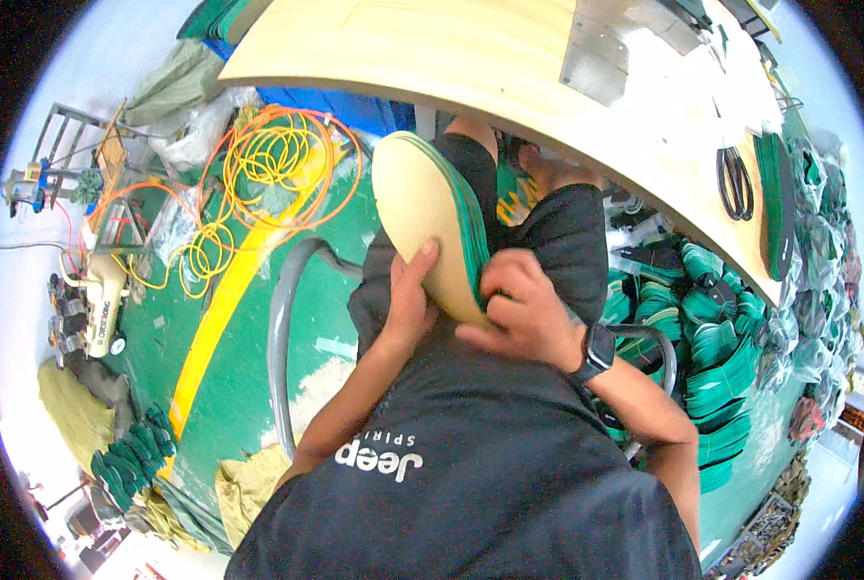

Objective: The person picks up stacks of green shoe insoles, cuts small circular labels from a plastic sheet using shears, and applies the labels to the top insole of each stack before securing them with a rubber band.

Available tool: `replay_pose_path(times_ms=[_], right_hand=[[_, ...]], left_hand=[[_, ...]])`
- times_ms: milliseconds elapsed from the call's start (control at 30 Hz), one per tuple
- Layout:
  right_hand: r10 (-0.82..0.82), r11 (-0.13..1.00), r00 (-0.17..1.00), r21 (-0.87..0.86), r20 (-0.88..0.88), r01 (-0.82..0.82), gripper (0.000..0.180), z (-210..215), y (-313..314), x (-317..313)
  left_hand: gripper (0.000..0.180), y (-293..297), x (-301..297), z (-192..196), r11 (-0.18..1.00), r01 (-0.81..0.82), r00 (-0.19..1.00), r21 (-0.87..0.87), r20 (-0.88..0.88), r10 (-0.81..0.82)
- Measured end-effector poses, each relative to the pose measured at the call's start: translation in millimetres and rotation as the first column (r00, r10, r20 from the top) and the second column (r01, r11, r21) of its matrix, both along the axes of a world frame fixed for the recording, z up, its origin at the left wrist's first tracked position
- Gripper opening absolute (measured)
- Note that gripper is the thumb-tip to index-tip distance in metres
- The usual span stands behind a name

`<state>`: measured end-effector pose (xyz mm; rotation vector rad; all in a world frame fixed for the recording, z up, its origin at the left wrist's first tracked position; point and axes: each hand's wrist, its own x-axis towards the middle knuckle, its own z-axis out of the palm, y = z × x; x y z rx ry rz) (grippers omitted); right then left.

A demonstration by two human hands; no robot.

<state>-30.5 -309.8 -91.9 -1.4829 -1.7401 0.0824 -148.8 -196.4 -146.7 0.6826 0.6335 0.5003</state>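
Observation:
Above my lap stands a thick stack of shoe insoles (422, 198), its near face beige and its layered edges green. My left hand (412, 300) grips the lower left side of the stack, with the thumb pressed on the beige face; its other fingers are hidden behind. At the lower right edge, my right hand (524, 309) has its fingers curled against the green layers. Slight blur covers those fingertips. A dark watch (597, 350) is on my right wrist.
A pale wooden table (422, 48) curves across the front, with black-handled scissors (736, 184) and a green insole (772, 208) at its right. Green insole piles (717, 387) lie on the right floor. Coiled yellow and orange hoses (277, 159) and a compressor tank (103, 300) are left.

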Motion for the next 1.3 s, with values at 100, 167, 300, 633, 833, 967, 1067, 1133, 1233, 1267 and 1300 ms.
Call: replay_pose_path(times_ms=[100,167,300,633,833,967,1067,1133,1233,1267,1300], right_hand=[[0.206,0.978,0.978,0.037,-0.040,-0.205,0.034,57,11,-4],[0.282,0.949,0.954,-0.118,-0.101,-0.292,0.028,84,5,-5],[0.251,0.736,0.885,-0.516,-0.393,-0.438,0.018,68,-48,4],[0.031,0.985,0.511,-0.061,-0.859,-0.163,0.058,76,0,61],[-0.121,0.762,0.341,-0.307,-0.932,-0.570,0.073,85,24,68],[0.163,0.945,0.572,-0.040,-0.804,-0.325,0.066,156,39,67],[-0.036,0.999,0.974,-0.011,-0.224,0.035,0.056,198,54,87],[-0.132,0.991,0.990,-0.041,-0.052,0.130,0.053,201,68,105],[-0.226,0.929,0.942,-0.235,0.249,0.285,0.055,157,83,134],[-0.231,0.884,0.911,-0.318,0.340,0.343,0.056,145,89,139],[-0.244,0.883,0.924,-0.327,0.294,0.337,0.057,140,90,142]], left_hand=[[0.056,-1,-8,44,0.995,0.030,0.999,0.096,0.012,-0.031],[0.067,5,-7,52,0.935,-0.159,0.987,0.317,0.061,0.147],[0.054,61,8,100,0.884,-0.467,0.822,0.012,0.373,0.430],[0.047,42,77,24,0.812,0.447,0.135,0.375,0.869,-0.476],[0.053,47,22,-35,0.733,0.643,0.760,0.223,-0.064,-0.647],[0.066,94,51,12,0.855,0.304,0.952,0.420,-0.102,-0.288],[0.076,140,85,77,0.775,-0.147,0.982,0.614,0.186,0.039],[0.082,166,96,123,0.598,-0.381,0.905,0.705,0.417,0.085],[0.092,176,125,148,0.376,-0.294,0.901,0.879,0.386,-0.197],[0.110,180,127,147,0.234,-0.039,0.964,0.971,0.098,-0.247],[0.101,179,133,148,-0.015,0.134,0.952,0.991,-0.133,-0.275]])
